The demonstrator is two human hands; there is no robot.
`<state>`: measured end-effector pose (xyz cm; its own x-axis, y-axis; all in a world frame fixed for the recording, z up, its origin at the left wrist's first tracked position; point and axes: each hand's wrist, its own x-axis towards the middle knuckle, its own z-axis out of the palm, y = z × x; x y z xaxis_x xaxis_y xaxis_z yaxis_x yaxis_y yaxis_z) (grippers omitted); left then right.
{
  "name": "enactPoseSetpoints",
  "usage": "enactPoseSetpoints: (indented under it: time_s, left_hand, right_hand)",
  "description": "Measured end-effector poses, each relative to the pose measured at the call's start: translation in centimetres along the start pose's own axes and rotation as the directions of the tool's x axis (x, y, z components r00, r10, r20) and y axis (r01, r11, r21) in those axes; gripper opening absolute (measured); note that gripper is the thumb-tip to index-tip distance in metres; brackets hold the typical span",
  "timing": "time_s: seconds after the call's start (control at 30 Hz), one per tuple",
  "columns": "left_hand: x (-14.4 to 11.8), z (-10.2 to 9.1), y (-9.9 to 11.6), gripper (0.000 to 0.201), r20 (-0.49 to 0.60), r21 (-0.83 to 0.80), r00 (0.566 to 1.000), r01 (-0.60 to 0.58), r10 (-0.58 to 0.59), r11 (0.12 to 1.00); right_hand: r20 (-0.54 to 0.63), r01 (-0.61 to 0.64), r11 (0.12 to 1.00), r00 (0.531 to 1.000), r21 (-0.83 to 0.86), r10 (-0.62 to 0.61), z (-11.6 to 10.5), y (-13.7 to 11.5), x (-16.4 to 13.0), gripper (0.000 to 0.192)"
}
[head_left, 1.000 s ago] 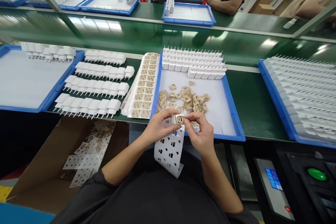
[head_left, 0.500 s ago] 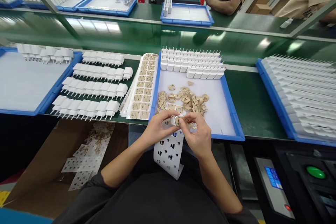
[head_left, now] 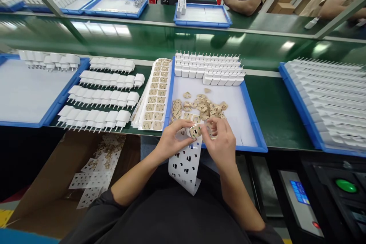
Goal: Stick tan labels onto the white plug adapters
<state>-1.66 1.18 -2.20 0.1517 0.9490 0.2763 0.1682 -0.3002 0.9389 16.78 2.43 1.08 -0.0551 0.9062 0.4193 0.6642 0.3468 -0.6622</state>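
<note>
My left hand [head_left: 171, 142] grips a white charger plug [head_left: 195, 131], its end face turned up toward me. A tan sticker with a dark slot covers that face. Just right of the charger is my right hand [head_left: 222, 144], thumb at the charger's edge and fingers curled; what is between them, if anything, I cannot make out. Beneath the hands a white sheet with cut-out holes [head_left: 184, 164] hangs over the table edge toward my lap. Loose tan pieces [head_left: 210, 108] lie heaped in the blue-rimmed tray [head_left: 254, 129] beyond.
Rows of white chargers [head_left: 208, 66] stand at the tray's back. To the left lie sticker sheets [head_left: 156, 95] and rows of chargers [head_left: 94, 118]. Another full tray [head_left: 323, 106] is at right. A cardboard box [head_left: 54, 175] holds scraps below. Co-workers sit across the bench.
My right hand has moved slightly right, off the charger's face, uncovering the sticker and its slot. The left hand still holds the charger in nearly the same place.
</note>
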Motion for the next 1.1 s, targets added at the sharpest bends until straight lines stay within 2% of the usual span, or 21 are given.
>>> enactPoseSetpoints:
  time_s: [0.07, 0.17, 0.3, 0.47, 0.77, 0.87, 0.97, 1.03, 1.1]
  left_hand:
    - [0.0, 0.1, -0.3, 0.034, -0.018, -0.009, 0.999, -0.03, 0.03, 1.0]
    - [0.1, 0.3, -0.4, 0.033, -0.056, 0.014, 0.99, -0.126, 0.127, 0.992]
    - [0.3, 0.5, -0.1, 0.031, -0.084, 0.159, 0.954, -0.273, 0.289, 0.949]
    - [0.2, 0.7, -0.2, 0.035, -0.079, 0.28, 0.915, -0.361, 0.396, 0.89]
    - [0.0, 0.7, -0.3, 0.034, -0.086, 0.306, 0.911, -0.362, 0.404, 0.88]
    - [0.1, 0.6, -0.1, 0.034, -0.091, 0.259, 0.92, -0.348, 0.382, 0.901]
    - [0.2, 0.4, 0.2, 0.034, -0.088, 0.186, 0.939, -0.311, 0.331, 0.932]
    - [0.2, 0.4, 0.4, 0.033, -0.076, 0.168, 0.948, -0.294, 0.31, 0.941]
    - [0.1, 0.3, 0.4, 0.033, -0.066, 0.163, 0.955, -0.275, 0.289, 0.947]
  right_hand:
    - [0.066, -0.089, 0.98, 0.995, 0.178, 0.078, -0.1, 0.4, 0.2, 0.015]
    - [0.213, -0.191, 0.881, 0.971, 0.432, 0.106, 0.5, 0.3, 0.2, 0.014]
    - [0.281, -0.284, 0.743, 0.95, 0.605, 0.135, 1.8, -0.5, -0.2, 0.009]
    - [0.282, -0.346, 0.627, 0.938, 0.698, 0.203, 2.5, -1.0, -0.2, 0.004]
    - [0.28, -0.354, 0.534, 0.935, 0.767, 0.217, 2.8, -0.4, -0.3, 0.007]
    - [0.344, -0.384, 0.544, 0.922, 0.746, 0.179, 2.0, 0.1, -0.1, 0.012]
    - [0.431, -0.393, 0.612, 0.898, 0.686, 0.094, 1.0, 0.6, 0.5, 0.017]
    - [0.421, -0.335, 0.704, 0.905, 0.626, 0.057, 0.5, 0.7, 0.8, 0.016]
    - [0.32, -0.177, 0.823, 0.947, 0.539, -0.006, 0.3, 0.5, 1.1, 0.011]
